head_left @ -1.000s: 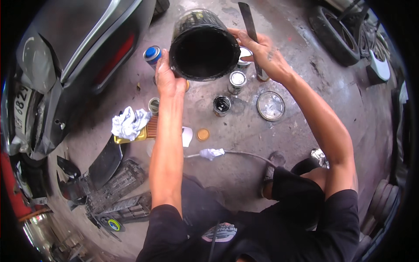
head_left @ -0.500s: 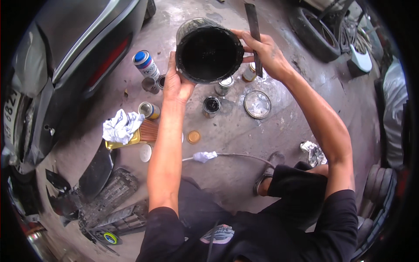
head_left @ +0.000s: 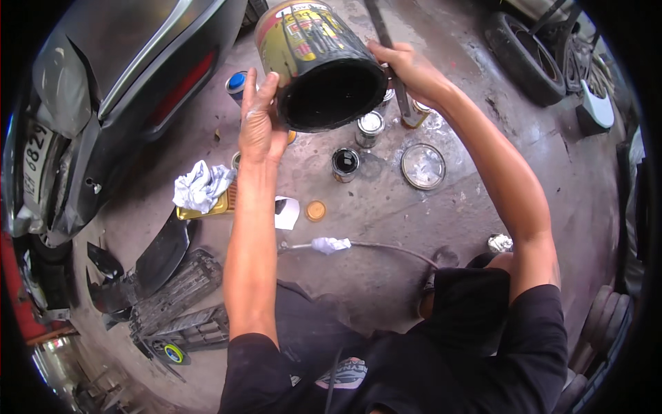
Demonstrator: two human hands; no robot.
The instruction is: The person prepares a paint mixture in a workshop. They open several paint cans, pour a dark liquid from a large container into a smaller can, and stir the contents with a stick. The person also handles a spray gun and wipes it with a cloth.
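A large paint can (head_left: pixel 314 38), streaked with black and dark inside, is held tilted high, its mouth facing me. My left hand (head_left: pixel 258 117) supports its left side. My right hand (head_left: pixel 410 72) grips a long dark stick (head_left: pixel 379 21) at the can's right edge, its fingertips at the can. Below on the floor stand a small tin of black paint (head_left: pixel 345 162), a silver tin with a pale top (head_left: pixel 370 130), a blue-capped can (head_left: pixel 236 84) and other tins partly hidden. A round metal lid (head_left: pixel 423 166) lies to their right.
A dark car bumper (head_left: pixel 124 117) fills the left. Crumpled white cloth (head_left: pixel 202 183) rests on a yellow tray (head_left: pixel 200 212). Black plastic parts (head_left: pixel 172 290) lie lower left. A hose (head_left: pixel 386 247) crosses the floor (head_left: pixel 469 200); a tire (head_left: pixel 524 58) lies upper right.
The can has tipped and shifted slightly upward and left, showing more of its labelled side. The stick's top has moved left, and my left fingers have shifted along the can's side.
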